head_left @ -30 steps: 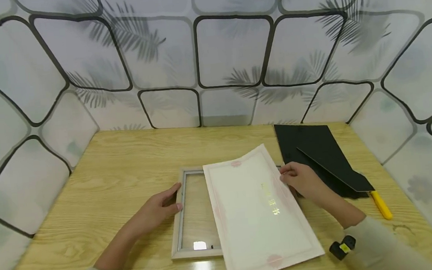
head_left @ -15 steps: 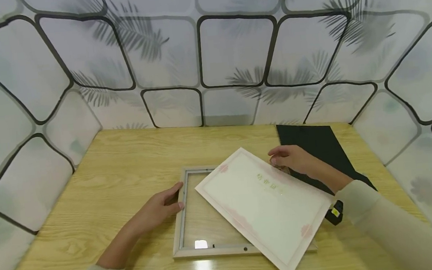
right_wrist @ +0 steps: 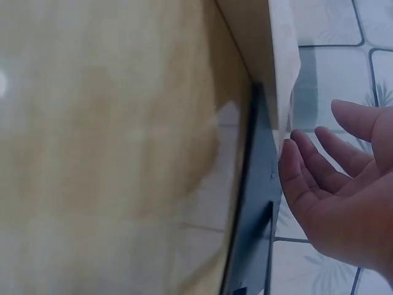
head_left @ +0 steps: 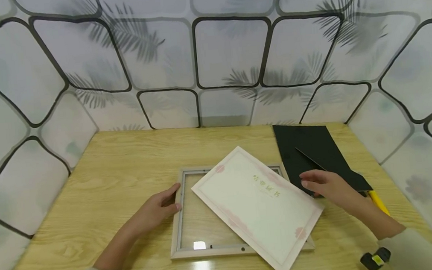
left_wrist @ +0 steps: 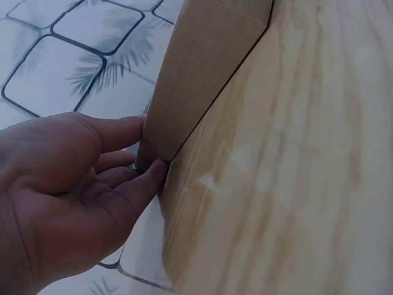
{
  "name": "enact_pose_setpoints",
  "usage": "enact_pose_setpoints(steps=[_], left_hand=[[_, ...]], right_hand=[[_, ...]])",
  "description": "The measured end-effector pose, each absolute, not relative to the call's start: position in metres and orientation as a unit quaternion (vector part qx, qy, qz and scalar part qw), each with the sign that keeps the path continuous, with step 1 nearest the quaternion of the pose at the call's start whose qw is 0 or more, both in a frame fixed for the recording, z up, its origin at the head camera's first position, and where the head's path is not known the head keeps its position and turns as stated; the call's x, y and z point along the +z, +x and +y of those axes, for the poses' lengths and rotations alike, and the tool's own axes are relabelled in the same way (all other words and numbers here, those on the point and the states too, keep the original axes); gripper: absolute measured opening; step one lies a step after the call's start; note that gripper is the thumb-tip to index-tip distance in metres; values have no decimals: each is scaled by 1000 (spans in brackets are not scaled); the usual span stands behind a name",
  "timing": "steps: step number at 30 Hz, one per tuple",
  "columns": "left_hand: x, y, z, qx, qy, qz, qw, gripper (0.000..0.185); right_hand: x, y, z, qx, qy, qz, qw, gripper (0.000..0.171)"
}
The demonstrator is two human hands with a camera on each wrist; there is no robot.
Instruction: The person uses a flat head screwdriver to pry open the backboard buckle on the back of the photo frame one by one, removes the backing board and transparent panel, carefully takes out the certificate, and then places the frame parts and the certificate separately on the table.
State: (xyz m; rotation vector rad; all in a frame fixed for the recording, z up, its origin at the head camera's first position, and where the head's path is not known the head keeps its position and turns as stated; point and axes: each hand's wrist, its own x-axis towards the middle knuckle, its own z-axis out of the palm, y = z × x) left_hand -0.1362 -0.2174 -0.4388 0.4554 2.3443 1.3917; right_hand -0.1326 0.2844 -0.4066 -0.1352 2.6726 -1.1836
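A pale wooden picture frame (head_left: 230, 250) with a clear pane lies on the table. Across its right part slants a white certificate (head_left: 251, 205) with pink corner marks and gold characters, overhanging the frame's front edge. My left hand (head_left: 156, 211) holds the frame's left side; the left wrist view shows thumb and fingers (left_wrist: 150, 175) at the frame's side wall. Beside the certificate's right edge is my right hand (head_left: 330, 187), fingers loosely bent with nothing between them. In the right wrist view its fingertips (right_wrist: 288, 150) are close to the paper's edge.
Black backing boards (head_left: 303, 142) lie at the back right, one propped up at a slant. A yellow handle (head_left: 379, 203) sticks out from under them. Patterned cloth walls (head_left: 166, 49) enclose the wooden table (head_left: 125, 160) at the back and sides.
The certificate has turned counter-clockwise from nearly upright to slanting across the frame. My right hand moved over its upper edge, then back right and away from it. The left hand stayed put.
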Motion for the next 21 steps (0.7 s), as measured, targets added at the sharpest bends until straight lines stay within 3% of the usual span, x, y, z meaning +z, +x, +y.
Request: enact_pose_setpoints(steps=[6, 13, 21], left_hand=[[-438, -134, -218, 495, 159, 833, 188, 70], [-439, -133, -220, 511, 168, 819, 200, 70], [-441, -135, -218, 506, 166, 824, 193, 69]], right_hand=[[-419, -109, 294, -399, 5, 908, 131, 56], [-424, -99, 296, -419, 22, 889, 181, 69], [-422, -98, 300, -526, 31, 842, 118, 75]])
